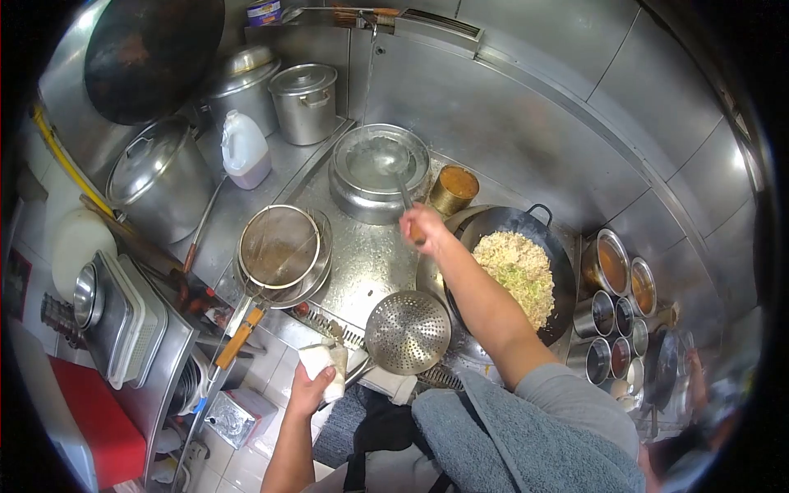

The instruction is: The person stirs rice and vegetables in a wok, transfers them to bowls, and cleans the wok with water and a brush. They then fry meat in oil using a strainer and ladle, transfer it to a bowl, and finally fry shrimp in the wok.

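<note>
My right hand (422, 224) is closed round the wooden handle of a ladle (405, 195). The ladle's bowl is over or in the water of a round metal pot (379, 207) by the back wall. Under my right forearm, a black wok (562, 308) holds rice (516, 267) with green bits on top. Down at the stove's front edge, my left hand (312, 389) grips a folded white cloth (325, 364); whether anything is inside the cloth is hidden. Close to that hand lies a perforated strainer (408, 333).
A wire-mesh sieve (279, 246) rests over a bowl left of the stove. Behind the pot's right side stands a tin (454, 191) of orange-brown liquid. Lidded pots (303, 103) and a plastic jug (245, 152) line the back left. Several metal containers (604, 312) stand at the right.
</note>
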Demonstrator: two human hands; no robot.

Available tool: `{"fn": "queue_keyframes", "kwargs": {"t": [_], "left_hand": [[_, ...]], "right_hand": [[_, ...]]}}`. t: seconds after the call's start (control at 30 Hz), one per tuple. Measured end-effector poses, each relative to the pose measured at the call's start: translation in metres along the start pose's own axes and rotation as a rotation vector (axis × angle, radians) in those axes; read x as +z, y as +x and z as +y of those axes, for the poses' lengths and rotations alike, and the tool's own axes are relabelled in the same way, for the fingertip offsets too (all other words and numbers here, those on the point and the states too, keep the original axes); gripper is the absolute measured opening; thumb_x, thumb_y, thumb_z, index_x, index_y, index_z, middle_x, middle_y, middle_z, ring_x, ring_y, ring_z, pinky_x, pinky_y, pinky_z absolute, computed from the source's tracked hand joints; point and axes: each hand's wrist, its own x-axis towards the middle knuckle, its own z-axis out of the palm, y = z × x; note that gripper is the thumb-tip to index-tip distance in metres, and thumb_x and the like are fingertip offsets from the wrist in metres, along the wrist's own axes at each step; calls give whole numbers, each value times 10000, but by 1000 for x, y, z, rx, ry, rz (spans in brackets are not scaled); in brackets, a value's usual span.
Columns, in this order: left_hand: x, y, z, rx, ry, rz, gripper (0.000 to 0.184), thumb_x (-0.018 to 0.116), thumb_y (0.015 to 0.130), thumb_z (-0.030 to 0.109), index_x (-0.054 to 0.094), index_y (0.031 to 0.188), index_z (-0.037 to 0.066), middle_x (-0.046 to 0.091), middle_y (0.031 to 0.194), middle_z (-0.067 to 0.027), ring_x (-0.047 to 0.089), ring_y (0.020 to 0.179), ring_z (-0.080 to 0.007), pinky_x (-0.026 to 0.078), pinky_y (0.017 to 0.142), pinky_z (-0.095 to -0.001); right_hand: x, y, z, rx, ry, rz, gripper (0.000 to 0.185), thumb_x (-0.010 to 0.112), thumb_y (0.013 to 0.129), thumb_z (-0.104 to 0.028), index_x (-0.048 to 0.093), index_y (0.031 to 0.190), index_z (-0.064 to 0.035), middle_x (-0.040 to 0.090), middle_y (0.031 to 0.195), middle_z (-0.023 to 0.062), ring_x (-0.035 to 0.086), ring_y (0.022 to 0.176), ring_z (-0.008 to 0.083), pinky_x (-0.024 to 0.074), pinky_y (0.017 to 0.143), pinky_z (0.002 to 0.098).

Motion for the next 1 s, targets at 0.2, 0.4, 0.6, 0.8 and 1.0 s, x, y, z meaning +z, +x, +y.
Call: {"fn": "queue_keyframes", "kwargs": {"t": [0.2,0.4,0.6,0.8,1.0], "left_hand": [[5,-14,2,-8,64,-52,520,695,880,181,487,1324,7,610,1144,-72,577,1031,-164,473,908,-317],[-1,-16,-10,-59,38,-9,507,682,889,172,490,1327,2,611,1175,-95,582,1062,-183,471,926,-326],[10,-6,-8,-60,27,-4,454,673,898,176,512,1278,-15,633,1100,-69,594,972,-152,489,854,-309],[6,-3,-13,-39,21,-58,438,684,899,193,532,1251,-17,638,1080,-63,594,946,-136,487,826,-291],[5,-4,-10,-73,80,-58,442,679,901,188,536,1264,-20,642,1088,-62,594,960,-138,485,839,-294]], "right_hand": [[-34,-28,15,280,866,-381,163,521,882,11,485,1024,-62,496,801,69,511,609,108,450,503,223],[-91,-106,-25,122,402,-444,561,531,910,-13,359,1431,-129,488,899,76,472,595,88,411,447,209],[-103,-126,-56,37,-64,-252,697,549,895,-11,248,1514,-125,510,891,80,496,598,103,418,441,226],[-46,-87,-32,-126,-660,50,830,502,886,57,76,1573,-133,562,888,104,522,585,143,453,461,305],[-2,-10,-6,8,-219,-35,566,513,878,43,320,1409,6,532,809,125,553,596,166,493,483,305]]}}
